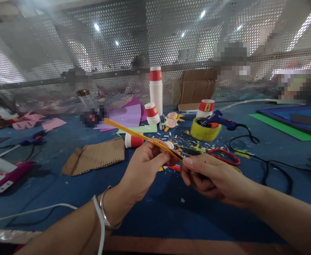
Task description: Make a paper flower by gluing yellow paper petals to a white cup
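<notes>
My left hand (144,166) pinches a long yellow paper strip (134,134) between thumb and fingers; the strip slants up and away to the left. My right hand (211,177) is closed round the strip's near end, its fingers curled over something dark that I cannot make out. Both hands hover over the blue table (65,191). Red-handled scissors (224,156) lie on the table just behind my right hand, among paper scraps.
A corrugated cardboard piece (94,156) lies left of centre. A red-and-white paper cup (133,141) lies on its side; a cup stack (155,88) stands behind. A yellow tape roll (204,131) holds a blue glue gun (220,120). Black cable (267,163) runs right. Perforated metal screen (118,53) at back.
</notes>
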